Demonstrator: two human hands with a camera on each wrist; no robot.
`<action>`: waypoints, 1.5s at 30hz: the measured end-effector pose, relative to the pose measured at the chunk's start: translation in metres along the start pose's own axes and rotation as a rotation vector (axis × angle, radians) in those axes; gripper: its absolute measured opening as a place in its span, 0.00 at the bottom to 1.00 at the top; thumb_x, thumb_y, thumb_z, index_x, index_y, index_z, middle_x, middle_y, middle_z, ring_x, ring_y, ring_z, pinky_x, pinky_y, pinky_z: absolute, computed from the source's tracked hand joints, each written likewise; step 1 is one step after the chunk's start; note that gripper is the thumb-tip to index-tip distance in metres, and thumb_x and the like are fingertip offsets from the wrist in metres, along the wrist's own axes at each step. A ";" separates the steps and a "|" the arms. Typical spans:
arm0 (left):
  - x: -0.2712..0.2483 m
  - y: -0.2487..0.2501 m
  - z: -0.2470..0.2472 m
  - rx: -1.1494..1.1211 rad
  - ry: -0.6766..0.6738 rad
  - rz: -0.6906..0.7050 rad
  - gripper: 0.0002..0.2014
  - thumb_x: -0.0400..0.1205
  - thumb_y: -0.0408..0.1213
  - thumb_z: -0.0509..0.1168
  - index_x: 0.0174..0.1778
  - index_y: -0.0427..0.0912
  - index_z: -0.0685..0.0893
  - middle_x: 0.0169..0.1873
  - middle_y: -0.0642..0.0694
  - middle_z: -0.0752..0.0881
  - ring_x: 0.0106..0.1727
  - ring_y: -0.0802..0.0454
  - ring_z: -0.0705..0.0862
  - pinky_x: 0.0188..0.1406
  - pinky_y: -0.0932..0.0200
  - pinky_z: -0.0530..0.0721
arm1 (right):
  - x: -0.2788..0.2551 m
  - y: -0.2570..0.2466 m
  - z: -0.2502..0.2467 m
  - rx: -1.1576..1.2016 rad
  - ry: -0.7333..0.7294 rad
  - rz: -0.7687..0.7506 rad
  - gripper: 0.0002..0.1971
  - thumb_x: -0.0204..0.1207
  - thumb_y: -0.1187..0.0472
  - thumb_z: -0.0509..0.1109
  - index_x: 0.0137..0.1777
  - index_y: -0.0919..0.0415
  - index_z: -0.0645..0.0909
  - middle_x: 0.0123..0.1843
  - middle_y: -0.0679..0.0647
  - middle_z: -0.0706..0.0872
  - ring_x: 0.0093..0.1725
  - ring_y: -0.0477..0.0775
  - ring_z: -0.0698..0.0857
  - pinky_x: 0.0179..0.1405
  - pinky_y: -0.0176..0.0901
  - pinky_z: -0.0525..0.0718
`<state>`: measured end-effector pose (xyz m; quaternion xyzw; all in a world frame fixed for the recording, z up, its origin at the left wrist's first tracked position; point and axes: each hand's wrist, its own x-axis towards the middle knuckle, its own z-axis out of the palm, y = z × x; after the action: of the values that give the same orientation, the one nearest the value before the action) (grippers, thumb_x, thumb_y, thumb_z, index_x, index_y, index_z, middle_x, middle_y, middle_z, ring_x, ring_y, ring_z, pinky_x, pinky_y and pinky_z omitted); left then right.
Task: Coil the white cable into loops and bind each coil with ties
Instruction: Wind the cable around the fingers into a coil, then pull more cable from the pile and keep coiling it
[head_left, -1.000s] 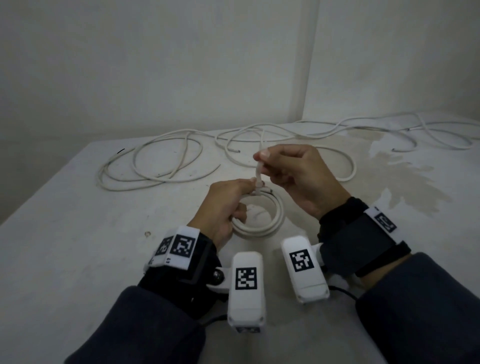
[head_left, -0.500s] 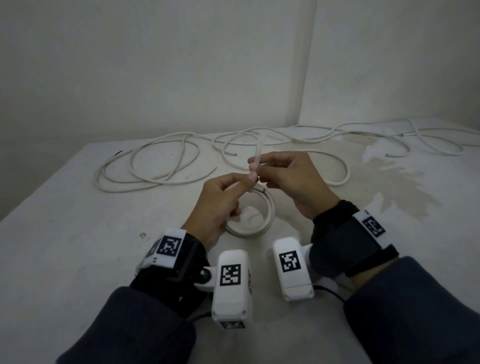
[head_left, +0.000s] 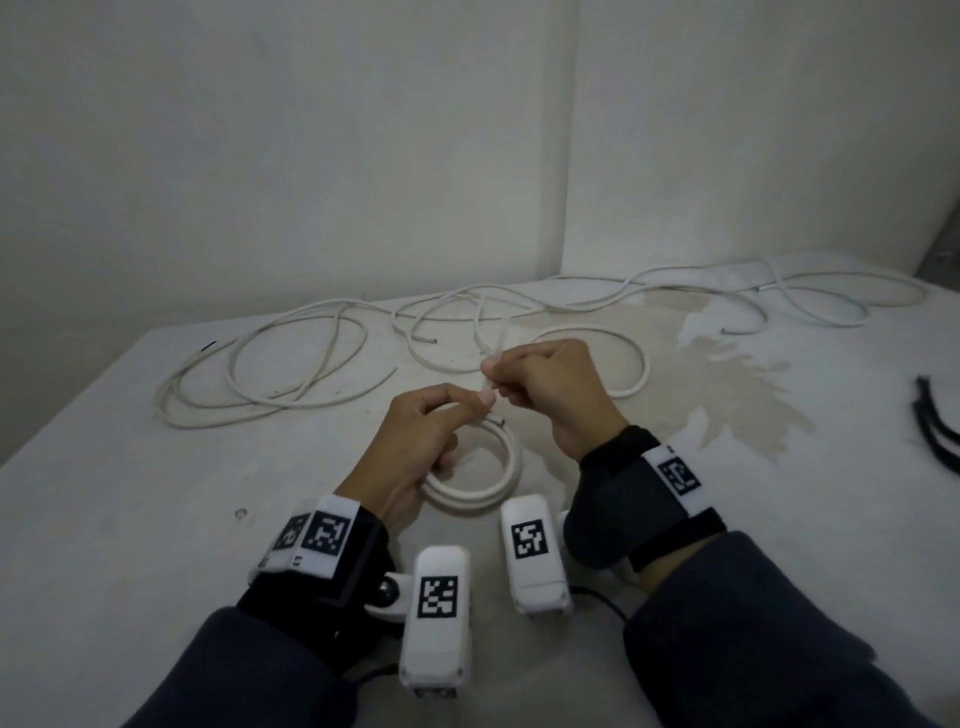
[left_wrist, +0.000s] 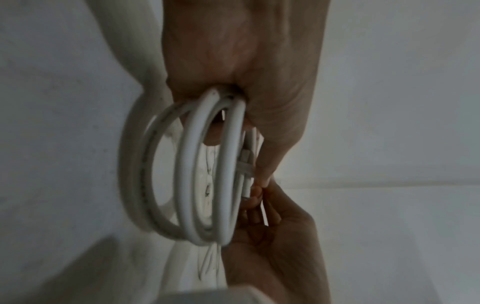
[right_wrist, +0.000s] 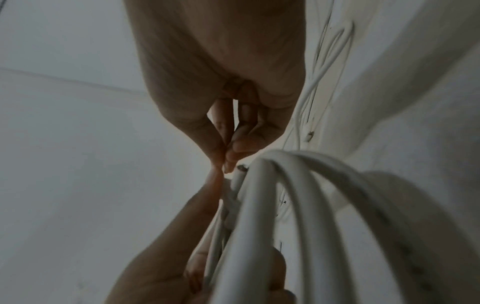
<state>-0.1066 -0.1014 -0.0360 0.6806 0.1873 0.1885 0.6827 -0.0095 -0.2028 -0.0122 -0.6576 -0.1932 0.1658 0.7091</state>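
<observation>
Coil of thick white cable (head_left: 483, 480) held above the pale surface (head_left: 130, 493).

Its far rim is gripped by the left hand (head_left: 415, 447), fingers curled round the loops; a thin white tie (head_left: 488, 382) is pinched by the right hand (head_left: 550, 389).

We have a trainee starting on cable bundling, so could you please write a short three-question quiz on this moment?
1. True or false: the left hand holds the coiled white round cable.
2. What does the right hand pinch? A) the thin white plastic tie; B) a black strap; C) nothing.
3. Fill in: the loose white cable lies on the ____ side of the white table.

Key: 1 true; 2 A; 3 far.
</observation>
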 end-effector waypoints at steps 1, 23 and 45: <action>0.002 0.002 0.002 0.001 0.005 -0.015 0.08 0.77 0.39 0.73 0.32 0.44 0.87 0.33 0.44 0.81 0.24 0.54 0.66 0.16 0.67 0.64 | 0.002 -0.001 -0.002 0.004 -0.002 0.016 0.05 0.69 0.74 0.76 0.33 0.69 0.86 0.26 0.56 0.85 0.22 0.43 0.79 0.24 0.30 0.78; 0.123 0.020 0.201 0.582 -0.201 0.013 0.28 0.80 0.56 0.65 0.70 0.41 0.75 0.59 0.42 0.81 0.59 0.43 0.81 0.61 0.52 0.79 | 0.074 -0.028 -0.257 -0.252 0.282 0.187 0.08 0.73 0.73 0.73 0.52 0.69 0.85 0.39 0.62 0.87 0.36 0.56 0.88 0.36 0.45 0.90; 0.103 0.030 0.177 0.301 -0.095 0.313 0.04 0.85 0.27 0.58 0.52 0.38 0.72 0.36 0.45 0.84 0.22 0.63 0.79 0.23 0.71 0.77 | 0.084 -0.049 -0.314 -0.522 0.726 0.233 0.22 0.76 0.58 0.69 0.68 0.66 0.74 0.72 0.68 0.76 0.64 0.65 0.79 0.62 0.50 0.75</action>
<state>0.0725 -0.2001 -0.0055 0.8038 0.0729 0.2299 0.5439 0.2169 -0.4380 0.0228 -0.8470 0.1077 -0.0509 0.5181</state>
